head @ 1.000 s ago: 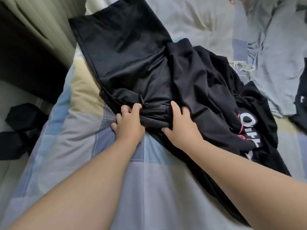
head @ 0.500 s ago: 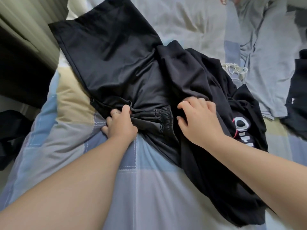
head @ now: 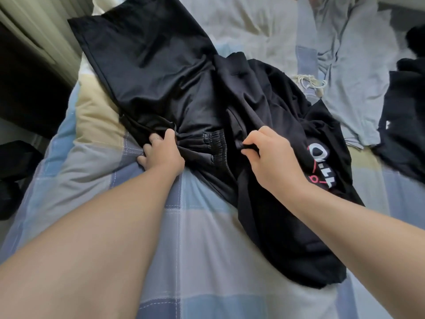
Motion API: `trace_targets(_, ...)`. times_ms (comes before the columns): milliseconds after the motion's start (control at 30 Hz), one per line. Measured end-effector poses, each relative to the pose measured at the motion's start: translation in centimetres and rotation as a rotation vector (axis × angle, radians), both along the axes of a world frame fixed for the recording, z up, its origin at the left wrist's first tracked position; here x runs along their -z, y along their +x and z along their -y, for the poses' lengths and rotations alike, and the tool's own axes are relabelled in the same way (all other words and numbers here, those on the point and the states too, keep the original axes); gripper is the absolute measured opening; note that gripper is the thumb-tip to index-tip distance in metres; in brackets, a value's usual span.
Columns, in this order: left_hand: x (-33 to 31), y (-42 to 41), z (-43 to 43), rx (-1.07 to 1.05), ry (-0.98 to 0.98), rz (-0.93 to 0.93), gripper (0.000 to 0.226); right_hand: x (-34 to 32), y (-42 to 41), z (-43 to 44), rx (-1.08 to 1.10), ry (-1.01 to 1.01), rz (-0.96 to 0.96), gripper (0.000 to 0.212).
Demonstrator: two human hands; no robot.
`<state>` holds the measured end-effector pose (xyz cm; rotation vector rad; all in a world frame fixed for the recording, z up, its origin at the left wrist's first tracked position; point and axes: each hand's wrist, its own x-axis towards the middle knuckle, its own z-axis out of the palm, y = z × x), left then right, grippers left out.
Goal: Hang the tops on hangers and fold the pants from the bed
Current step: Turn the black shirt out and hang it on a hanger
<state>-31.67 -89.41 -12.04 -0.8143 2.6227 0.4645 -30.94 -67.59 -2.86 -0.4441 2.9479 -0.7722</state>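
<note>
Limp black pants, judged light, are gripped at the waistband by the left hand and pinched alongside by the right hand.

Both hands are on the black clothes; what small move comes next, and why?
Probably draw the right hand rightward: it pinches black fabric beside the bunched waistband of the black pants, which the left hand grips, so pulling apart should flatten it for folding.

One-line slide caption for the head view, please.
Left hand grips the black pants near the waistband while the right hand pinches black fabric beside it, on the checked bedspread.
</note>
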Motion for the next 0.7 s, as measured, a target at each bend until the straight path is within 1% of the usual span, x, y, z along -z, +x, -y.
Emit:
trace_targets(67, -0.8, 1.0, -0.6, 0.013, -0.004, -0.018, 0.038, -1.9, 1.6, -0.5, -0.017, -0.072, -0.026, 0.006)
trace_targets(133, -1.8, 2.9, -1.6, 0.058, 0.019, -0.017, 0.045, -4.0, 3.7, -0.9, -0.046, -0.116, -0.004, 0.008)
trace_targets(200, -3.3, 5.5, -3.0, 0.105, 0.066, 0.022, 0.06, -5.9, 6.1, -1.4, -0.063, -0.164, 0.061, 0.011)
trace_targets(267, -5.1, 8.2, -4.6, 0.127, 0.164, 0.076, 0.069, -7.6, 8.7, -2.3, -0.015, -0.247, 0.148, 0.011)
trace_targets(300, -6.2, 9.5, -5.5, 0.121, 0.246, 0.098, 0.071, -8.5, 10.1, -2.8, 0.037, -0.302, 0.2, 0.01)
trace_targets(333, -7.5, 10.7, -6.2, 0.094, 0.368, 0.097, 0.072, -9.3, 11.5, -3.3, 0.093, -0.359, 0.255, 0.012)
trace_targets(367, -8.8, 11.8, -7.1, 0.04, 0.536, 0.063, 0.069, -10.0, 12.9, -3.9, 0.139, -0.412, 0.303, 0.015)
trace_targets(400, -10.3, 13.1, -8.2, -0.034, 0.729, -0.007, 0.062, -10.7, 14.4, -4.5, 0.178, -0.462, 0.347, 0.018)
trace_targets(433, -11.8, 14.3, -9.3, -0.124, 0.903, -0.077, 0.049, -11.4, 15.8, -5.2, 0.21, -0.509, 0.388, 0.02)
trace_targets(500, -14.8, 16.9, -11.9, -0.326, 1.173, -0.121, 0.027, -13.0, 18.7, -6.4, 0.263, -0.594, 0.459, 0.017)
trace_targets(533, -16.2, 18.0, -13.0, -0.443, 1.303, -0.115, 0.022, -13.8, 20.1, -7.2, 0.287, -0.627, 0.481, 0.014)
trace_targets(567, -17.3, 18.9, -14.0, -0.566, 1.42, -0.101, 0.023, -14.5, 21.4, -8.0, 0.31, -0.649, 0.5, 0.013)
trace_targets(633, -18.7, 20.2, -15.3, -0.74, 1.555, -0.081, 0.039, -15.7, 23.8, -9.9, 0.346, -0.66, 0.54, 0.02)
trace_targets(667, -19.3, 20.7, -16.0, -0.765, 1.565, -0.076, 0.043, -16.3, 25.0, -10.8, 0.362, -0.652, 0.558, 0.024)
trace_targets(700, -19.9, 21.3, -16.7, -0.754, 1.538, -0.066, 0.043, -16.9, 26.1, -11.8, 0.38, -0.644, 0.574, 0.025)
